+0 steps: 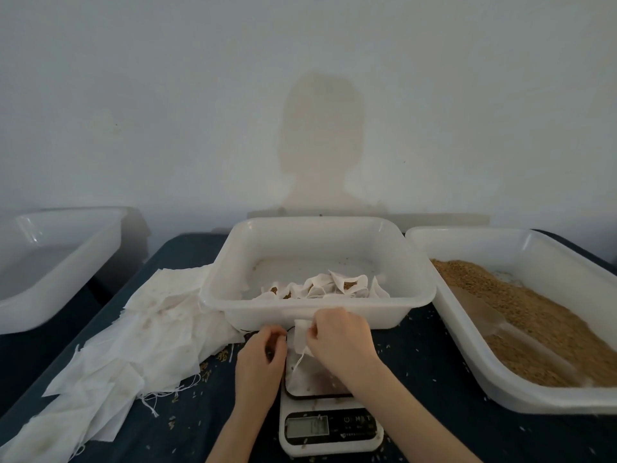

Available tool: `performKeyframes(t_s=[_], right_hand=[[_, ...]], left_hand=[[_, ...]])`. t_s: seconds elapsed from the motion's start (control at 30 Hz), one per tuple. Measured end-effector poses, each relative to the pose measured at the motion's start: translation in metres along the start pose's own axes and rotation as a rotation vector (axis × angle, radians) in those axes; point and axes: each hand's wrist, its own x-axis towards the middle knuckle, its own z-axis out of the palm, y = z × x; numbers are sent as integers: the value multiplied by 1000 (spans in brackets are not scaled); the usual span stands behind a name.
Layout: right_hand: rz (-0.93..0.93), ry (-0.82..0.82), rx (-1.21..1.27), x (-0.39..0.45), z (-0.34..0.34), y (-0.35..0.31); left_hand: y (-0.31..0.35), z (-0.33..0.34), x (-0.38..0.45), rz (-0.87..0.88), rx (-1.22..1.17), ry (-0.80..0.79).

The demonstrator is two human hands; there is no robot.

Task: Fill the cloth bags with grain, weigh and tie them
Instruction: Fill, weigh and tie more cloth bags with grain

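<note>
Head view is all I've got here, so take this as my read on it. Both hands are over the scale (pixel 329 419) at the near middle of the worktop (pixel 434 439), working on one cloth bag (pixel 305 372) that sits on the scale's platform. My right hand (pixel 340 339) is curled tight around the bunched neck of the bag with a bit of string (pixel 299 357) hanging below it, and my left hand (pixel 262 359) is curled in just beside it on the left, looks like it's pinching the other string end, though I can't really see that end. So I'd call this the tying step. Tips: keep the neck pinched shut and upright while cinching, since loose grain is already scattered on the worktop. Pull the ends sideways, not up, so the bag stays put. The display is too blurry for me to read, so I'd double-check the weight before knotting. Once tied, it probably goes in the middle tub (pixel 317 309) right behind, where other bags (pixel 320 287) already sit. The grain tub (pixel 521 401) is to the right, empty bags (pixel 133 329) piled to the left.
</note>
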Motion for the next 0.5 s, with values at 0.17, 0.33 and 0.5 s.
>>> performKeyframes(t_s=[0.17, 0.33, 0.5], right_hand=[[97, 46, 242, 13, -30, 14], [55, 128, 498, 56, -80, 25], [-38, 238, 399, 104, -97, 24]], left_hand=[[2, 0, -2, 6, -11, 1], [1, 0, -1, 3, -1, -21], [0, -1, 1, -39, 34, -36]])
